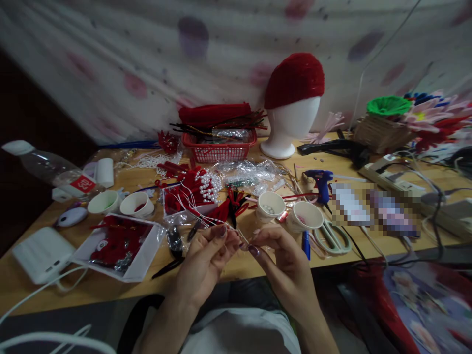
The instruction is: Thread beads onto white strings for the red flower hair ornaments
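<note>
Both hands, left hand (206,258) and right hand (282,258), come together low over the bench (245,268), as I watch through the head camera. Each grasps with pinched fingertips: the left grips thin white cords (199,214) that trail off beyond it, while the right seems to pinch their near end, probably to steady the short stretch between them. What sits at the tips is too small for me to tell.

Four white paper cups stand within reach, likely to keep small parts sorted: two (142,212) left of the left hand, two (295,226) just beyond the right. Right of the right hand, I count one pair of pale-green-handled scissors (334,237), one blue pen (306,244) and, farther out, one blue glue gun (321,184), presumably handy for that side. Left of the left hand sits one shallow white box (142,265) containing red pieces (110,241).
</note>
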The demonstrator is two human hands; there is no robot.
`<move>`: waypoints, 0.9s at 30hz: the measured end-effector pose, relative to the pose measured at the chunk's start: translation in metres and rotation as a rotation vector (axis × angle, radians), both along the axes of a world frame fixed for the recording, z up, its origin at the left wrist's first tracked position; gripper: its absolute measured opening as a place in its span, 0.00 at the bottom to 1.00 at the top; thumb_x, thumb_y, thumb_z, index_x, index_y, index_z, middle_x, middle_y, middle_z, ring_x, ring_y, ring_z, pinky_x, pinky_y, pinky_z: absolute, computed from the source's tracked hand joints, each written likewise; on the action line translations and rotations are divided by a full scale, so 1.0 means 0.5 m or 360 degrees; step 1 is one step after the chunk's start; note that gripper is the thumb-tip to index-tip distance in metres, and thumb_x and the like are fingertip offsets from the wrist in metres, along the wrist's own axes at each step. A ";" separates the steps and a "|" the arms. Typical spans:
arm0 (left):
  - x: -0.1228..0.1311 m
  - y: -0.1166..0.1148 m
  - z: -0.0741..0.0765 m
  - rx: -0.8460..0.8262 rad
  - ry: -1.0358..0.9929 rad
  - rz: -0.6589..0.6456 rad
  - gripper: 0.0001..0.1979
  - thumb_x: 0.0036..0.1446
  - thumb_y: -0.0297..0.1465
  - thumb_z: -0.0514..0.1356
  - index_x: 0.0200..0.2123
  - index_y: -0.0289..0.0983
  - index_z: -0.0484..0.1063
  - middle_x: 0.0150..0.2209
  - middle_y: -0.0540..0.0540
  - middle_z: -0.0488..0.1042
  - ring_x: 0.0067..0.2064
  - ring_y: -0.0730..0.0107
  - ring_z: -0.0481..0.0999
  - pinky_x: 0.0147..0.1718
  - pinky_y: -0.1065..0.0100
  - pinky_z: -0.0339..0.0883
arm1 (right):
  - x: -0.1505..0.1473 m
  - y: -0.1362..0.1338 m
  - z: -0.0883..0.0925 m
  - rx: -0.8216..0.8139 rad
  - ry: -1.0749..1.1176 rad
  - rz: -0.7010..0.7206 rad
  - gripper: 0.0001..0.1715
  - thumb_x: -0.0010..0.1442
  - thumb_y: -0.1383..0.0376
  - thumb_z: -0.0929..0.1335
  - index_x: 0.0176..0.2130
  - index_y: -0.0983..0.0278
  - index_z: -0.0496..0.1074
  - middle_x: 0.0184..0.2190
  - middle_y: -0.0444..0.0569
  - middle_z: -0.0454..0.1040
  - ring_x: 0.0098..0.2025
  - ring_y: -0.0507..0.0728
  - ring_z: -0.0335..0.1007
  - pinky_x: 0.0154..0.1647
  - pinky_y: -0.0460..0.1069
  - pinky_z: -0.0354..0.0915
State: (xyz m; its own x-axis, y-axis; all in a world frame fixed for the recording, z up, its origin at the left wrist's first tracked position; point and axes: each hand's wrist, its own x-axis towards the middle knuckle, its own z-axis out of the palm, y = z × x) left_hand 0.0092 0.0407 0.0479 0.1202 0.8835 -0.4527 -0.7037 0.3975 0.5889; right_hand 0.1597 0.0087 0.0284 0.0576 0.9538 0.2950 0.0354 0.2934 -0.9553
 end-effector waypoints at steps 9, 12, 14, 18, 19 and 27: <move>0.033 -0.021 -0.003 0.0022 -0.0076 0.0017 0.18 0.33 0.30 0.80 0.28 0.35 0.78 0.34 0.45 0.85 0.38 0.68 0.83 0.37 0.72 0.75 | -0.016 -0.005 -0.012 0.0078 -0.0118 -0.0077 0.09 0.66 0.71 0.67 0.41 0.56 0.69 0.39 0.45 0.69 0.43 0.56 0.68 0.44 0.51 0.66; 0.033 -0.027 -0.005 0.0017 -0.0052 -0.0002 0.18 0.36 0.31 0.79 0.28 0.35 0.77 0.35 0.46 0.84 0.36 0.68 0.82 0.37 0.71 0.74 | -0.015 -0.005 -0.007 0.0118 -0.0247 -0.0099 0.10 0.66 0.73 0.66 0.41 0.57 0.69 0.38 0.46 0.69 0.42 0.56 0.68 0.43 0.52 0.66; 0.034 -0.028 -0.008 0.0009 -0.0044 -0.0008 0.17 0.36 0.32 0.79 0.29 0.35 0.77 0.34 0.46 0.84 0.35 0.70 0.81 0.36 0.72 0.74 | -0.017 -0.006 -0.003 0.0162 -0.0362 -0.0126 0.11 0.65 0.74 0.66 0.40 0.57 0.68 0.37 0.46 0.69 0.41 0.57 0.68 0.41 0.52 0.66; 0.037 -0.027 -0.015 0.0043 -0.0020 0.0050 0.18 0.34 0.31 0.79 0.28 0.35 0.78 0.29 0.49 0.82 0.32 0.73 0.80 0.34 0.75 0.72 | -0.027 -0.009 0.000 0.0207 -0.0528 -0.0207 0.10 0.63 0.74 0.67 0.39 0.58 0.68 0.36 0.46 0.70 0.41 0.57 0.69 0.40 0.52 0.67; 0.038 -0.026 -0.017 0.0062 -0.0008 0.0077 0.18 0.34 0.31 0.79 0.28 0.35 0.78 0.28 0.49 0.81 0.32 0.73 0.79 0.34 0.75 0.71 | -0.029 -0.010 0.000 0.0210 -0.0550 -0.0226 0.10 0.63 0.74 0.67 0.39 0.58 0.68 0.36 0.46 0.71 0.40 0.57 0.69 0.40 0.52 0.67; 0.029 -0.028 -0.011 0.0176 0.0236 0.0143 0.21 0.32 0.36 0.80 0.26 0.34 0.76 0.25 0.49 0.80 0.29 0.73 0.78 0.27 0.77 0.68 | -0.015 -0.014 0.012 0.0283 -0.0565 -0.0292 0.16 0.60 0.67 0.75 0.46 0.55 0.71 0.41 0.46 0.75 0.45 0.59 0.71 0.47 0.54 0.65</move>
